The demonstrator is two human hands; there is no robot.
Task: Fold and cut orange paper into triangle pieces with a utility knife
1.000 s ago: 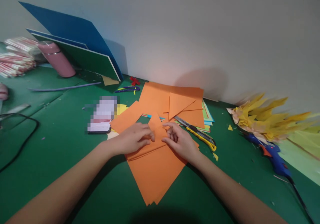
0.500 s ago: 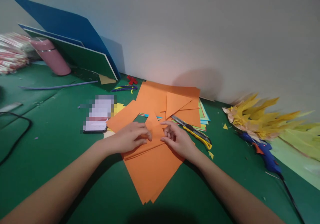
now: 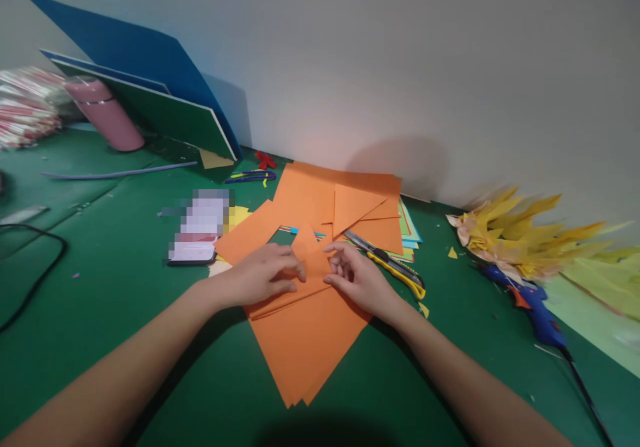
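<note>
A folded sheet of orange paper (image 3: 316, 268) lies on a stack of orange sheets (image 3: 300, 347) fanned toward me, with a narrow point rising at its far end. My left hand (image 3: 263, 272) rests across the fold's left part, fingers bent down onto the paper and the thumb near its lower edge. At the right edge my right hand (image 3: 356, 275) is curled, its thumb and forefinger against the paper. What its inner fingers touch is hidden. Just beyond that hand lies a yellow-and-black box cutter (image 3: 393, 267).
More orange paper (image 3: 310, 190) lies by the wall. On the left are a phone (image 3: 203, 230), a pink bottle (image 3: 107, 114) and leaning boards (image 3: 150, 100). A blue glue gun (image 3: 537, 310) with a cord lies at right, beside yellow paper leaves (image 3: 520, 227).
Both hands keep nearly the same pose on the folded orange paper. The whole view has shifted very slightly; nothing else visibly moved.
</note>
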